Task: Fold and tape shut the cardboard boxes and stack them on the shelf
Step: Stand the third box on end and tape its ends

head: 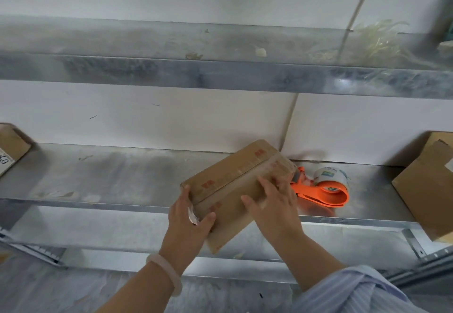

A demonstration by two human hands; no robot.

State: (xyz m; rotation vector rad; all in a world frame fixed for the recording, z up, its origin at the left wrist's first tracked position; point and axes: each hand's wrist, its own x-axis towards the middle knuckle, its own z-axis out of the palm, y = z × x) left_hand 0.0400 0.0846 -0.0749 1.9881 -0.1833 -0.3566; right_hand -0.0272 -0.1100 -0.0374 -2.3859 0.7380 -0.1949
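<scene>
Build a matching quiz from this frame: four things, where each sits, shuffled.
Things: 1 tape dispenser; 2 bracelet; 3 cardboard box; 4 striped sleeve.
Places: A on the left wrist; B on the right arm; C gripped by left hand, right hand flat on top; D lying on the shelf, right of that box.
Pairs: 1-D; 2-A; 3-C; 4-B.

Pale tangle (378, 39), perhaps plastic strands
</scene>
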